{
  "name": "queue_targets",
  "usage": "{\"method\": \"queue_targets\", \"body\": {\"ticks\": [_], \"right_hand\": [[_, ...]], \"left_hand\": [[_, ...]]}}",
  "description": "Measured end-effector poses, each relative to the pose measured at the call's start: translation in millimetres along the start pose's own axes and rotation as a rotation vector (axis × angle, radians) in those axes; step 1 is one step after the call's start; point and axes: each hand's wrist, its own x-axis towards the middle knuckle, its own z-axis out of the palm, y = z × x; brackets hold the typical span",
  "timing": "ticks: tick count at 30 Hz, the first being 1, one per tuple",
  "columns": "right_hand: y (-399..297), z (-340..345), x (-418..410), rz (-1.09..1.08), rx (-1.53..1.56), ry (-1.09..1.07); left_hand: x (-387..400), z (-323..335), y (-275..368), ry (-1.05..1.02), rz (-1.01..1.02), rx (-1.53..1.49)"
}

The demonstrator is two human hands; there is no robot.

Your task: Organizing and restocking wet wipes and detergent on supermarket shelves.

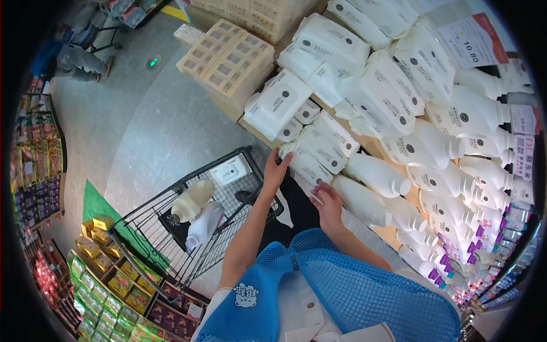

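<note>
My left hand point(276, 171) is at the left end of a white soft pack of wipes point(305, 164), its fingers spread and touching or almost touching the pack's corner. Close to the pack's other end is my right hand point(330, 206), fingers loosely curled with nothing seen in them. The pack lies in the front row of a display, against similar packs point(320, 149). White plastic bottles point(363, 203) lie on their sides just right of it. Whether either hand presses on the pack cannot be seen.
A wire shopping cart point(179, 188) stands on my left, holding a white pack point(230, 170), a cream bottle point(194, 201) and a pale bottle point(206, 224). Wrapped boxed goods point(230, 55) are stacked ahead. Snack shelves point(128, 284) curve behind the cart. Another person point(77, 60) is far left.
</note>
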Motion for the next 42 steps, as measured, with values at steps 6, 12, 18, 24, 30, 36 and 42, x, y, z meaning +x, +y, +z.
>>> {"method": "queue_targets", "body": {"ticks": [6,12,18,24,30,36,42], "right_hand": [[-19.7,12.7,7.0,-0.009,0.066,-0.16],[-38.5,14.7,4.8,-0.022,0.064,-0.207],[-56.9,11.5,1.7,-0.067,0.076,-0.217],[-133.3,25.5,-21.1,-0.199,0.152,-0.223],[-209.3,6.0,-3.6,-0.538,0.166,0.018],[-226.2,2.8,26.9,-0.583,0.17,-0.059],[-230.0,-1.4,50.2,-0.73,-0.064,-0.042]], "left_hand": [[10.8,-19.0,21.1,0.006,0.038,-0.016],[3.9,-17.8,36.7,0.004,-0.04,-0.066],[-1.3,-6.8,31.8,-0.083,-0.02,-0.008],[-8.5,-6.6,19.6,0.113,0.145,0.103],[-42.3,23.5,109.9,0.104,0.222,0.029],[-10.8,64.7,205.5,-0.107,0.489,0.054],[32.8,109.7,262.5,-0.301,0.469,0.089]]}}
